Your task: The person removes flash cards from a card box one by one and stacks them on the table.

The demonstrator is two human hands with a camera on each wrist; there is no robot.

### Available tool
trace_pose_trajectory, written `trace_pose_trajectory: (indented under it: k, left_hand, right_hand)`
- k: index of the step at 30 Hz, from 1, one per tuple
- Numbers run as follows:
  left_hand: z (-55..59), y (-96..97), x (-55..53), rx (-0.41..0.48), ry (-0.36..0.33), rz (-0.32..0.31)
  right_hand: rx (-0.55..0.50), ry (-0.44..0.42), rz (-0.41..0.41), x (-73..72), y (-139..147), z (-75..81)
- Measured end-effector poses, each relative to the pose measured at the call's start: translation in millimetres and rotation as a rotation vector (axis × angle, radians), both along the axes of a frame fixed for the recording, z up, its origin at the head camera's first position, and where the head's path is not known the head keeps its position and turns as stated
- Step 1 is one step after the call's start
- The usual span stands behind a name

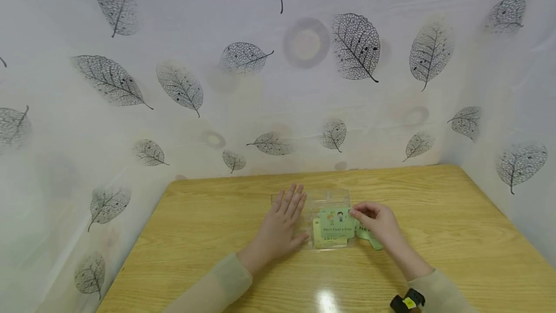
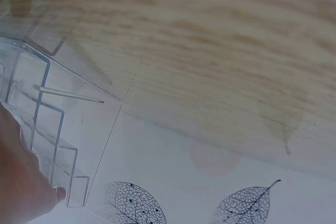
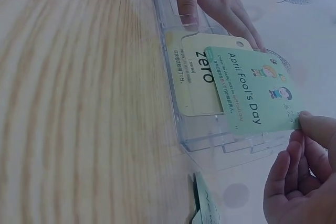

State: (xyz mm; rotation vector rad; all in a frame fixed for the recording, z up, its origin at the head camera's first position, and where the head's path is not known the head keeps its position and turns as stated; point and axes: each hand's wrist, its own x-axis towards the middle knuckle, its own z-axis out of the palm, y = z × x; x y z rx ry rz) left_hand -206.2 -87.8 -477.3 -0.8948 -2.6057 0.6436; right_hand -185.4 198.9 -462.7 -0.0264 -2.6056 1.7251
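A clear tiered plastic card stand [image 1: 330, 196] stands on the table. My left hand [image 1: 278, 231] rests over its left part with the fingers straight and the thumb toward the front tier. A yellow flash card reading "zero" [image 3: 191, 93] leans in the front tier. Between thumb and fingers, my right hand [image 1: 379, 222] pinches the right edge of a green "April Fool's Day" card [image 3: 252, 90]. That card overlaps the upper part of the yellow one. Stepped slots of the stand show beside the left hand in the left wrist view.
More green cards, the top one with "New" visible [image 1: 369, 239], lie on the wooden table [image 1: 208, 216] just right of the stand. A pale curtain with leaf prints [image 1: 260, 100] hangs behind and along the sides. A black strap device [image 1: 407, 301] sits by the right sleeve.
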Motion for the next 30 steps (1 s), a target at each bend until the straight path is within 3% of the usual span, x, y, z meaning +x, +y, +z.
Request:
trace_pose_trajectory:
  k: [12,30]
  left_hand:
    - [-2.2,-0.8,-1.6,0.023,0.000,-0.013]
    - [-2.4,-0.5,-2.3,0.012,0.009,-0.008]
  right_hand:
    - [0.014,0.037,-0.017,-0.6,6.6,4.2]
    - [-0.015,0.020,-0.026,-1.2,18.1,9.9]
